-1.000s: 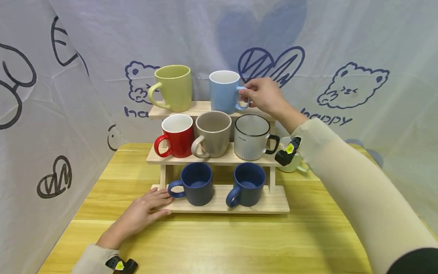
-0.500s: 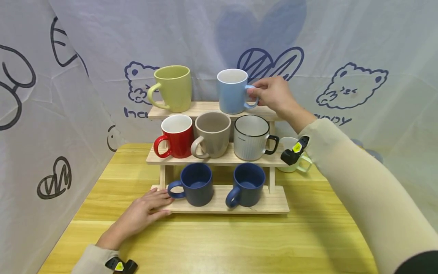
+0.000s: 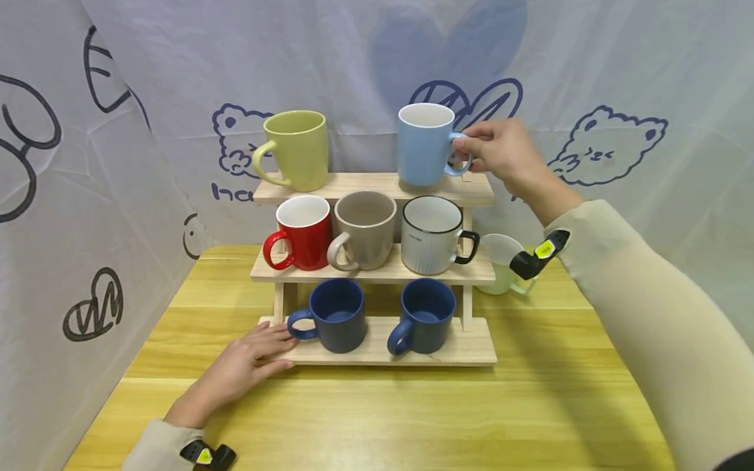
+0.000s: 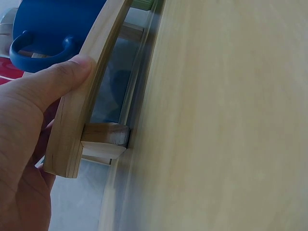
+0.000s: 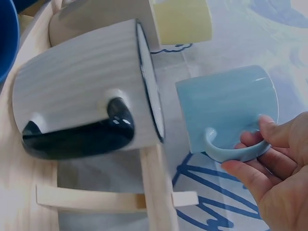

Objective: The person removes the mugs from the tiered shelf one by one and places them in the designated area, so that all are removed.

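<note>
My right hand (image 3: pixel 501 152) pinches the handle of a light blue mug (image 3: pixel 425 145), which is upright close over the right part of the top board, with a shadow under its base. In the right wrist view, thumb and fingers meet around that handle, and the mug (image 5: pixel 226 108) shows its side. My left hand (image 3: pixel 250 360) holds the left end of the bottom board of a three-tier wooden rack (image 3: pixel 377 361). The left wrist view shows the thumb (image 4: pixel 72 74) against the board's front edge and the other fingers behind its end, partly hidden. Beside it is a navy mug (image 3: pixel 338 317).
A yellow-green mug (image 3: pixel 298 152) stands top left. The middle tier bears a red mug (image 3: pixel 312 243), a taupe mug (image 3: pixel 371 239) and a white ribbed mug (image 3: pixel 430 243). Another navy mug (image 3: pixel 429 317) is below; a pale green cup (image 3: pixel 497 278) stands behind the rack's right side.
My right hand has carried the light blue mug to the right along the top tier, and it now sits a little higher. My left hand has stayed on the rack.
</note>
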A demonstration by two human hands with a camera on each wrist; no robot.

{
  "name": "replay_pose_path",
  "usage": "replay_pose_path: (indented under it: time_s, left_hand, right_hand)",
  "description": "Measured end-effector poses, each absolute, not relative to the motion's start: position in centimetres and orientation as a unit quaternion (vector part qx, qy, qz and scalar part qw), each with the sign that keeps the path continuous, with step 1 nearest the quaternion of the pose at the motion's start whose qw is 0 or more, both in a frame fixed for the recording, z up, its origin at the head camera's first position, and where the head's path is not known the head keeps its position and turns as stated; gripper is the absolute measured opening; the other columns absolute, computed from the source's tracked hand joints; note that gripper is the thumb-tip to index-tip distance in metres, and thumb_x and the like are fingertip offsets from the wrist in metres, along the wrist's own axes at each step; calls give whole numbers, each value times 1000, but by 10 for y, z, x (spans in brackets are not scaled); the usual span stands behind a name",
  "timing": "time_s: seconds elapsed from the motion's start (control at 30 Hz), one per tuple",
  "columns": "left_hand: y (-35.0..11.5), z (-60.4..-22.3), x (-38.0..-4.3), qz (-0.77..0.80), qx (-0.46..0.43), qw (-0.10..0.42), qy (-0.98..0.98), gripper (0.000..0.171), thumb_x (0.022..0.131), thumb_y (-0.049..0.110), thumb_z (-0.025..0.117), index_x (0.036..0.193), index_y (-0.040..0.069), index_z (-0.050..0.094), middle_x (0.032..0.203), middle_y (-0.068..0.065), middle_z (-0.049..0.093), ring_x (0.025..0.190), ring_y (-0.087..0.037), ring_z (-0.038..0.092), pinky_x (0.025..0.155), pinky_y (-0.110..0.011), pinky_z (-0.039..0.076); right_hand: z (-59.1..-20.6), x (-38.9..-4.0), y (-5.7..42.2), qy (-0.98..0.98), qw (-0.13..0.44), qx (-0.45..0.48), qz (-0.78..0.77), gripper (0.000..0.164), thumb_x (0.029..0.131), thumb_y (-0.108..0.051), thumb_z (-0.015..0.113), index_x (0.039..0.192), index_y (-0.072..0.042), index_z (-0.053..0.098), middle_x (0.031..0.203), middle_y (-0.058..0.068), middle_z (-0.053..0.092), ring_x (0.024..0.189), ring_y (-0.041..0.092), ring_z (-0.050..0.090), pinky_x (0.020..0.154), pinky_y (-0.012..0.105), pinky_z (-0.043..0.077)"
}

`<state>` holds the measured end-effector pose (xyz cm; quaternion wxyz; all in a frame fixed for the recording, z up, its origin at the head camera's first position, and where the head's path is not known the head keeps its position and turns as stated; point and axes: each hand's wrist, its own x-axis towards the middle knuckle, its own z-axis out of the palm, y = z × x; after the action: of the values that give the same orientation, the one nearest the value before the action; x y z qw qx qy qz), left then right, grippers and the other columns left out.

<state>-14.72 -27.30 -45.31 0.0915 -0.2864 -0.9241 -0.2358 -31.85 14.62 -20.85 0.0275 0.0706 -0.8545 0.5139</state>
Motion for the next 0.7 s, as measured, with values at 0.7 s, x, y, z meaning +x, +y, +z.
replay_pose_path:
  time_s: [0.7]
  left_hand:
    - [-274, -455, -147, -226, -316, 98, -916, 39, 90, 28, 72, 124, 10, 69, 129, 0, 64, 126, -23, 54, 120, -28, 18]
  right_hand:
    - [-198, -306, 209, -838, 54, 27, 543, 46, 91, -29, 68, 126, 0, 63, 104, 4, 65, 97, 19, 61, 93, 36, 56]
